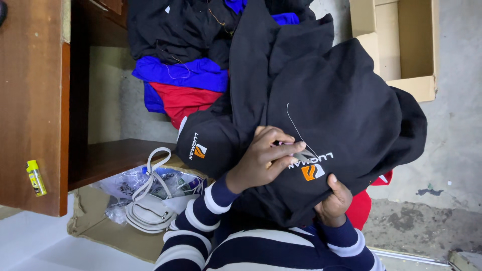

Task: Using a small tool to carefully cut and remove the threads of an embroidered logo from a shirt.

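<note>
Black sweatshirt (341,100), a thick, matte, soft knit with an orange and white stitched emblem on its front, lies bunched across the lap of a person in navy and white striped sleeves. One loose white thread (296,125) trails over the dark cloth. The left hand (266,158) rests on top of the garment, fingers pinched together at the emblem around a small grey tool (304,156), too hidden to name. The right hand (334,200) clasps the sweatshirt's lower fold from beneath, thumb pressed on the fabric just under the emblem. A second black garment (206,143) with the same emblem lies touching it on the left. Behind, a heap of blue cloth (186,73), red cloth (183,103) and more black clothing sits against a rough grey wall. A white strapped handbag (150,208) rests on crinkled plastic bags beside a brown wooden cabinet (30,100), where a small yellow lighter (36,178) lies. An open cardboard box (401,45) stands on the concrete floor.
</note>
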